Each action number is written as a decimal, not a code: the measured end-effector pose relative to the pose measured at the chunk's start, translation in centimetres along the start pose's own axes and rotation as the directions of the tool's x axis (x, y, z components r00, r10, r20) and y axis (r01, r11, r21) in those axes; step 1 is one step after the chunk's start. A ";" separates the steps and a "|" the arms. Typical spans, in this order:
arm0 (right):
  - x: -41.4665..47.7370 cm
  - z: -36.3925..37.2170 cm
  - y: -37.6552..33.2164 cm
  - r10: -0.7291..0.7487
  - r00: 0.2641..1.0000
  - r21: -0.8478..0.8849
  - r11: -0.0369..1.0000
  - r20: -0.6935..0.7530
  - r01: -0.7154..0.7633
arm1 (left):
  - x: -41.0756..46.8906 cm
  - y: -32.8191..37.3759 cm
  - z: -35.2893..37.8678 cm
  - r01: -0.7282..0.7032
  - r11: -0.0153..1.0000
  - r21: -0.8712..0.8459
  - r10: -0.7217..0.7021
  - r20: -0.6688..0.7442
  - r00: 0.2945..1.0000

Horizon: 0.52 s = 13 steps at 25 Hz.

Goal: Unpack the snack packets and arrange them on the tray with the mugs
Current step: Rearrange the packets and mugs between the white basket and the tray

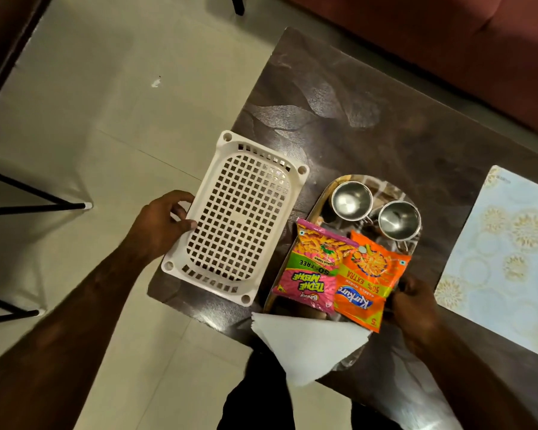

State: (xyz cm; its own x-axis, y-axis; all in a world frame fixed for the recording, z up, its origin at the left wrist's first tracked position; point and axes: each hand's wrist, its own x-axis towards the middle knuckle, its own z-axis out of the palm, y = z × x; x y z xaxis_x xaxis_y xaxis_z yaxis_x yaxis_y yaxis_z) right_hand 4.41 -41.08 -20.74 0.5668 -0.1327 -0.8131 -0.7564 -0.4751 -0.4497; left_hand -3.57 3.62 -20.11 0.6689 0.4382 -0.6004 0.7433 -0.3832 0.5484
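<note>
A basket (236, 217) lies on the left part of a table (339, 119), its left edge overhanging the floor, with the left hand (165, 223) gripping that edge. Just to its right sits a tray (325, 193) holding two mugs, one (351, 200) at the far end and the other (399, 220) beside it to the right. Nearer the person, two snack packets lie side by side on the tray, one (312, 270) left of the other (368, 279), which the right hand (413, 308) touches; a napkin (308, 346) rests at the tray's near end, and a mat (503, 259) lies at the table's right.

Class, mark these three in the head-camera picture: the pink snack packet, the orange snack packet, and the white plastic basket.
pink snack packet (311, 268), head view, middle of its printed front.
orange snack packet (368, 274), head view, middle of its front.
white plastic basket (239, 212), head view, centre of its perforated base.
</note>
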 end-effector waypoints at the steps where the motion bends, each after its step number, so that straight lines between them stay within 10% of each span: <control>1: 0.1 0.1 0.2 -0.005 1.000 -0.005 1.000 0.004 0.005 | -0.1 0.1 0.2 -0.008 1.000 0.008 0.008 -0.006 1.000; 13: 1.9 0.4 -1.2 -0.124 0.986 -0.279 0.949 0.107 0.150 | -1.2 1.5 2.3 -0.049 0.973 0.226 0.067 -0.069 0.995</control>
State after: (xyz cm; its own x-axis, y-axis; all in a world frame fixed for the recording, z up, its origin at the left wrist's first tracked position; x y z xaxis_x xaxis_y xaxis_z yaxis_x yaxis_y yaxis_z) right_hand 6.26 -40.45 -21.86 0.6182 0.0213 -0.7857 -0.5416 -0.7129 -0.4454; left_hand -3.25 0.66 -19.98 0.7146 0.4671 -0.5207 0.6924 -0.5779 0.4319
